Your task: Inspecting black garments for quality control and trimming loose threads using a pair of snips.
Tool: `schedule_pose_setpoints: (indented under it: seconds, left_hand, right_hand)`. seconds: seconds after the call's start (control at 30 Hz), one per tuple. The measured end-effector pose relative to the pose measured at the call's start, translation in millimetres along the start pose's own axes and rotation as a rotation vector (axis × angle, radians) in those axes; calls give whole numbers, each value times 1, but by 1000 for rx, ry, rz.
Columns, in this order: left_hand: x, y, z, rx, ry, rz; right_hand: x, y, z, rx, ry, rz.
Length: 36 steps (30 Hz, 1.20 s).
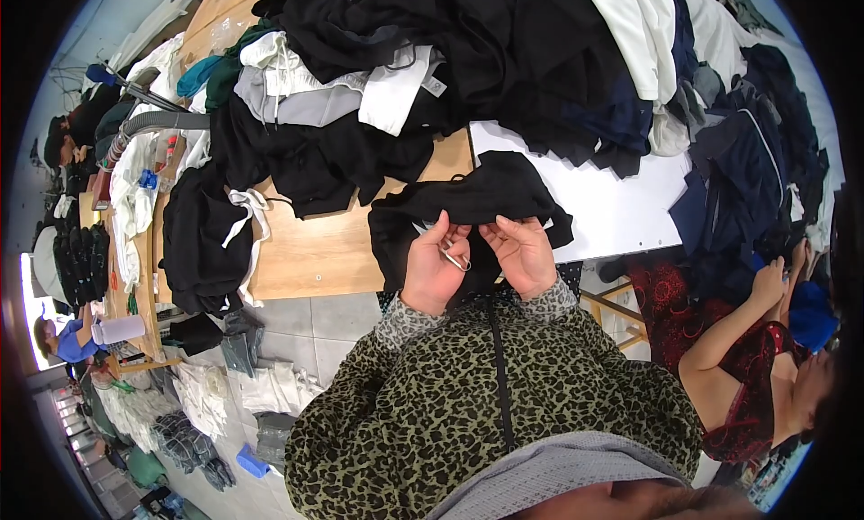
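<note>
Tiled floor [346, 327] and scattered clothes fill the workroom around you, and a pale wooden table [301, 264] runs across in front, with a white board [621, 205] covering its right part. Along the far side sprawls a big heap of dark clothes [549, 61], mixed with some white and grey pieces, and at your right sits a co-worker [720, 367] in dark red patterned clothing. Nearer than the heap, at the table's front edge and straight ahead of your chest, lies the black garment [490, 196], bunched up and reaching partly onto the white board. It looks soft, limp and fairly light, more likely to fold and sag than to slip or break, so a hold on one spot probably leaves the rest drooping. Its near folded edge seems the best place to take hold, thumb above and fingers beneath, a little apart. Your left hand [434, 266] and right hand [524, 255] both have that edge, nearly closed in a light pinch. Smallest of all, a metal loop [456, 262] hangs at the curled fingers of your left hand, perhaps a tool's handle; you cannot tell which.
</note>
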<state>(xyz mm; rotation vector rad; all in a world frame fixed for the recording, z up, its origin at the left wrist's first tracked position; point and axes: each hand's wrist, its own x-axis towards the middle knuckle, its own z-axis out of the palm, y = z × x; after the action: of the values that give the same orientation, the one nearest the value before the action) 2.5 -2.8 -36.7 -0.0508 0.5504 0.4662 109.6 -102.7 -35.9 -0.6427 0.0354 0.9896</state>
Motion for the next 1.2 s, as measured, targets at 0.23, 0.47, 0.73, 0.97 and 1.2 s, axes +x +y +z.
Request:
schedule_pose_setpoints:
  seconds: [0.23, 0.47, 0.73, 0.97, 1.2]
  left_hand:
    - [-2, -1, 4, 60, 16, 35]
    - [-4, -6, 6, 335, 11, 134]
    - [-5, -8, 1, 347, 94, 146]
    - [-6, -4, 2, 491, -37, -32]
    - [-31, 5, 20, 1468, -324, 991]
  right_hand:
    - [1, -3, 3, 35, -33, 10]
    - [0, -8, 18, 48, -34, -1]
    - [-1, -21, 14, -156, -12, 52]
    - [6, -19, -2, -48, 96, 35]
    - [1, -22, 4, -214, 53, -50]
